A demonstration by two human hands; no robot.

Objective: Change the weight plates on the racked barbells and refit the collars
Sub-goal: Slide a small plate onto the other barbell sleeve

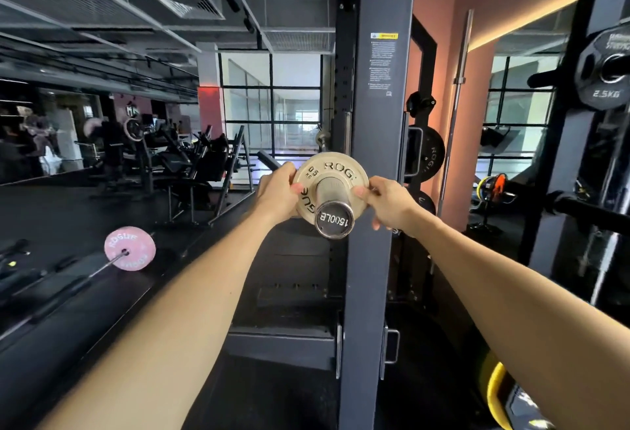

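Head view, gym floor, both arms extended forward at about chest height. A small cream plate [330, 170] marked ROGUE sits on the barbell sleeve [331, 202], whose chrome end cap, stamped 1500LB upside down, points at the camera. The plate is partway along the sleeve, with a length of bare sleeve between it and the end cap. Left hand [278, 191] grips the plate's left rim, thumb pressed on the front face and fingers wrapped behind. Right hand [388, 202] grips the right rim the same way, thumb on the face and fingers curled behind the edge. No collar visible on the sleeve. Directly behind and right of the plate stands the dark rack upright [378, 122], bearing a warning label [383, 61]; it hides the bar's shaft. Beyond the upright, black plates [428, 153] hang on storage pegs, close to the right hand's side. A bare bar [458, 105] stands near-vertical against the pink wall. Far right, a second upright carries a black plate marked 2.5KG [605, 71]. Lower left, a pink plate [130, 248] marked ROGUE is loaded on another barbell lying low, well apart from the hands. Bench machines [191, 163] fill the left mid-ground before a gridded window [272, 102]. A yellow-rimmed object [497, 392] sits at bottom right, partly cut off; cannot tell what it is.
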